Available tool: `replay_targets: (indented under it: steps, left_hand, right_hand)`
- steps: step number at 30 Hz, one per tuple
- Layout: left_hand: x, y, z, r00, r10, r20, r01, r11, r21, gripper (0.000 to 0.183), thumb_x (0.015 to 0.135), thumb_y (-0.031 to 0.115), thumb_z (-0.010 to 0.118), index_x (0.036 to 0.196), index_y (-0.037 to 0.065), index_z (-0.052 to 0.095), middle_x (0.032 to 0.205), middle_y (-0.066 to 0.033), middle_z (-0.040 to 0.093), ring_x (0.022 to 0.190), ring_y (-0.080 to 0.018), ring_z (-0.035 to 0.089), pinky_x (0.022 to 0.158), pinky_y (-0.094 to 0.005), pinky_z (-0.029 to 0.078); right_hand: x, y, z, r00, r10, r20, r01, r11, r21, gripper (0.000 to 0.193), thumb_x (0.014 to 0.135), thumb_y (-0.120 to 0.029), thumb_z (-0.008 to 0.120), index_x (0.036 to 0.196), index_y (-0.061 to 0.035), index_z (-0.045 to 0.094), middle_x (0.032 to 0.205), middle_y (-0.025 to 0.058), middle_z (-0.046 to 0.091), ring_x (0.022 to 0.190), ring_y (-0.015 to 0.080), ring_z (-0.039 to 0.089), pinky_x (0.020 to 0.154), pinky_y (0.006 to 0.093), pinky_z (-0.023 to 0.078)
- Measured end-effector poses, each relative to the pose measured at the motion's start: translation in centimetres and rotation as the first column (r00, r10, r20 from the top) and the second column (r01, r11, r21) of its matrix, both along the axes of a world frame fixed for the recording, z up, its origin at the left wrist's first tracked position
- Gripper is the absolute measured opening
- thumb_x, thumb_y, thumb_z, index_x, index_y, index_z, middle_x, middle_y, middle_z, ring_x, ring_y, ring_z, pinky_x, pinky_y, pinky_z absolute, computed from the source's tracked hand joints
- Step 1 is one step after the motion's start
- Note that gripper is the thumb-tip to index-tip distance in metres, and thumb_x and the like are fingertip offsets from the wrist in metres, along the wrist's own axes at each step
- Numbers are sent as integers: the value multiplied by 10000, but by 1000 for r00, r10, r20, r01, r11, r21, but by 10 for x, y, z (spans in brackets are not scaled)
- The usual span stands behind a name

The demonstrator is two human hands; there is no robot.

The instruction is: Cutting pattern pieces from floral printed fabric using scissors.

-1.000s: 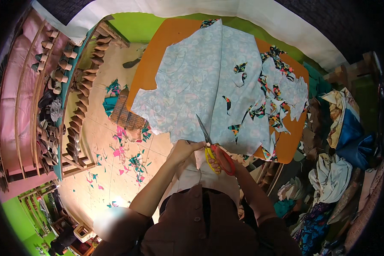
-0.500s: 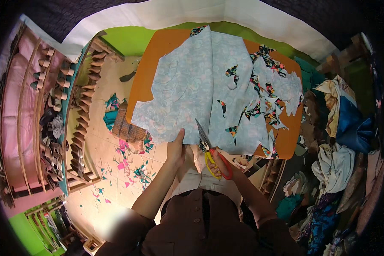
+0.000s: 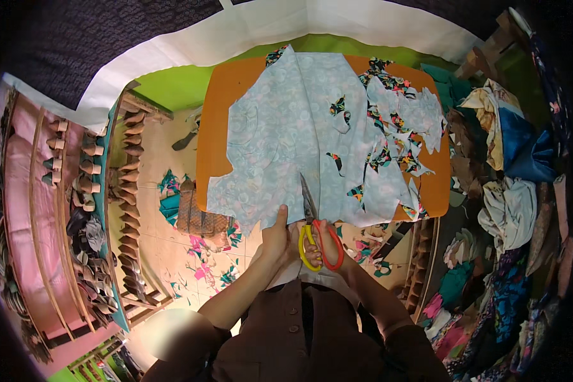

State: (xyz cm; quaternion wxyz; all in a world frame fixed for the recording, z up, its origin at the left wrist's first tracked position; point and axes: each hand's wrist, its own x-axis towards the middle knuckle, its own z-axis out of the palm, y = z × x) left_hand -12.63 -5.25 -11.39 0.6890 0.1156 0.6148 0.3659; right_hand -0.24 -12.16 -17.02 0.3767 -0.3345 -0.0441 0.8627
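Note:
A large piece of pale fabric [image 3: 267,127], its patterned side facing down, lies over the orange tabletop [image 3: 211,127]. At the cloth's near edge my left hand [image 3: 275,240] grips it, thumb on top and fingers underneath. My right hand [image 3: 314,247] is closed round the scissors [image 3: 309,213], which have one yellow and one red handle. The handles are spread. One blade lies over the fabric, pointing away from me; the other is hidden, so I cannot tell if it is under the cloth. Dark floral offcuts [image 3: 382,149] are scattered on the fabric's right side.
Wooden shoe lasts [image 3: 128,210] line a rack on the left, beside a pink-backed shelf [image 3: 25,165]. Coloured scraps [image 3: 204,264] and a brown woven piece [image 3: 197,219] lie on the floor. Heaped cloths [image 3: 509,210] stand to the right.
The scissor handles have spread wider apart. Both hands are still at the fabric's near edge, close together. The whole view has turned and shifted slightly.

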Motion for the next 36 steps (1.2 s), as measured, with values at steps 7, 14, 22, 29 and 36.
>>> replay_targets:
  steps: [7, 14, 22, 29, 36]
  left_hand:
    - [-11, 1, 24, 987, -87, 138, 83, 996, 35, 418, 852, 251, 497, 1146, -10, 356, 1001, -140, 534, 874, -269, 540, 771, -358, 455]
    - [-36, 16, 1, 991, -71, 115, 66, 997, 41, 388, 828, 201, 544, 1120, -21, 417, 1026, -117, 525, 922, -219, 515, 781, -341, 441]
    - [-58, 28, -8, 918, -390, -67, 393, 919, 37, 246, 806, 166, 575, 954, -23, 520, 917, -104, 550, 729, -131, 532, 802, -302, 462]
    - [-92, 49, -35, 929, -361, 76, 353, 930, 107, 365, 801, 148, 575, 1067, -62, 440, 1042, -135, 506, 895, -195, 537, 850, -337, 447]
    - [-98, 50, -24, 908, -418, -31, 418, 897, 145, 361, 780, 240, 608, 967, -57, 522, 873, -101, 567, 724, -146, 550, 612, -246, 451]
  right_hand:
    - [-32, 8, 19, 978, -184, 98, 191, 980, -62, 607, 733, -690, 277, 762, -95, 392, 553, -20, 318, 405, 74, 303, 368, 204, 255]
    - [-26, 8, 17, 985, -72, 158, 78, 996, -34, 572, 761, -673, 300, 680, -111, 368, 516, -44, 300, 407, 54, 318, 376, 185, 265]
    - [-34, 21, 12, 978, -207, -5, 204, 968, -144, 645, 702, -748, 234, 725, -124, 395, 518, -50, 251, 386, 70, 228, 357, 202, 191]
    - [-27, 25, 22, 979, -76, 190, 51, 990, 132, 620, 698, -748, 249, 696, -145, 397, 486, -71, 258, 358, 33, 237, 319, 171, 170]
    - [-35, 30, 24, 988, -118, 94, 116, 993, 34, 635, 708, -741, 224, 737, -132, 405, 495, -70, 266, 381, 32, 235, 353, 184, 185]
